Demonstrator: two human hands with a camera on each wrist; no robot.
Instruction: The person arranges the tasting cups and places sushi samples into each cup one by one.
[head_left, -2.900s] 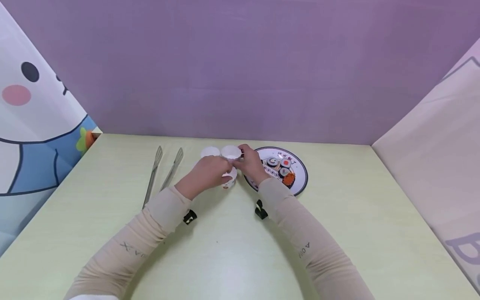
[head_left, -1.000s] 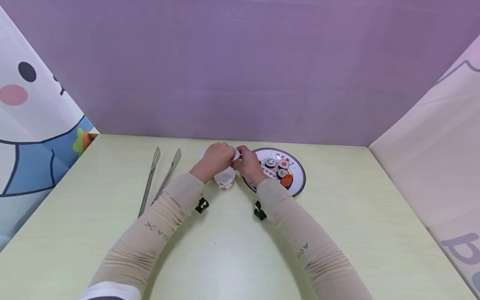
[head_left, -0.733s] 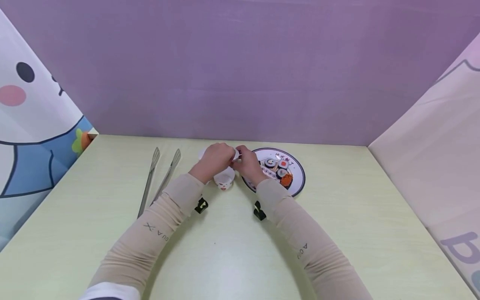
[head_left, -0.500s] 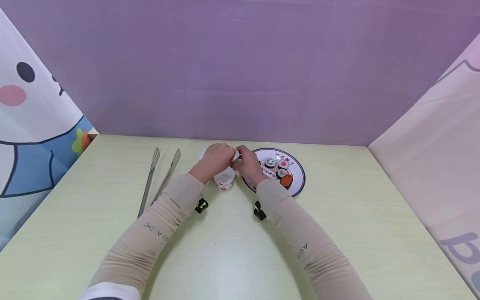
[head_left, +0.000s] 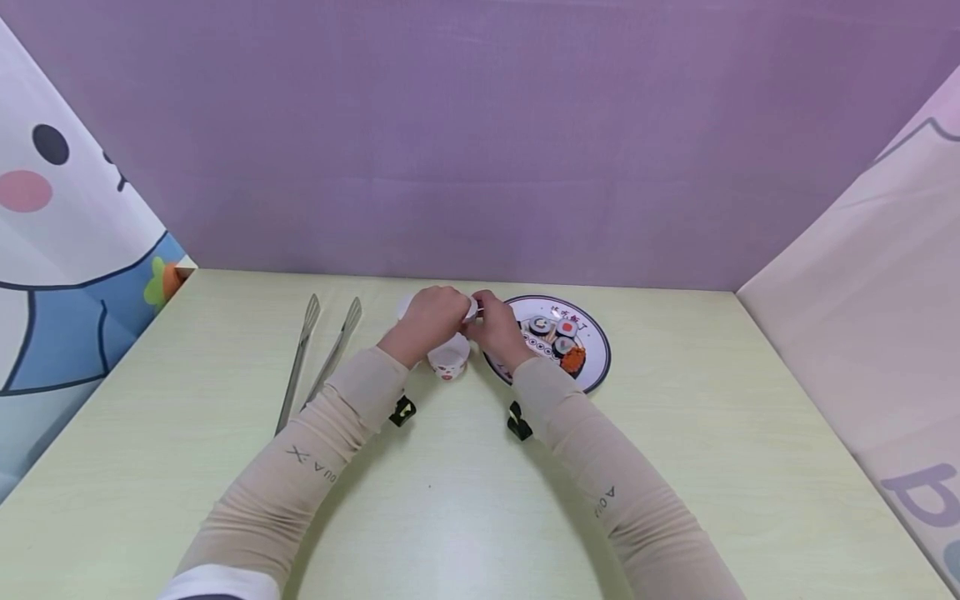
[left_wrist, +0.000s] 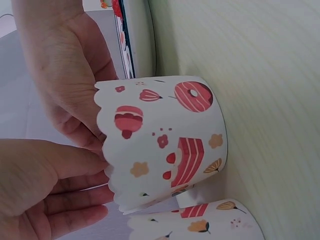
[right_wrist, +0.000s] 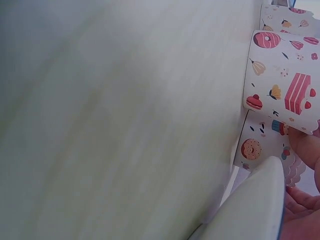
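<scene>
Several white paper baking cups stand grouped near the back of the table. The front cup, printed with cakes and donuts, fills the middle of the left wrist view. Behind it, my right hand pinches the scalloped rim of the back right cup, thumb on its near side; several rim layers show there. My left hand reaches over the group with fingers bent down at that same cup, its fingertips hidden behind the front cup in the left wrist view. Another cup sits at the left.
A round plate with a sushi pattern and dark rim lies right beside the right hand. Metal tongs with slotted ends lie spread on the left. A purple panel rises behind the table.
Since the oldest frame, my left hand has moved back and right, from above the front cup to the back right cup. Over the last second both hands stay nearly still.
</scene>
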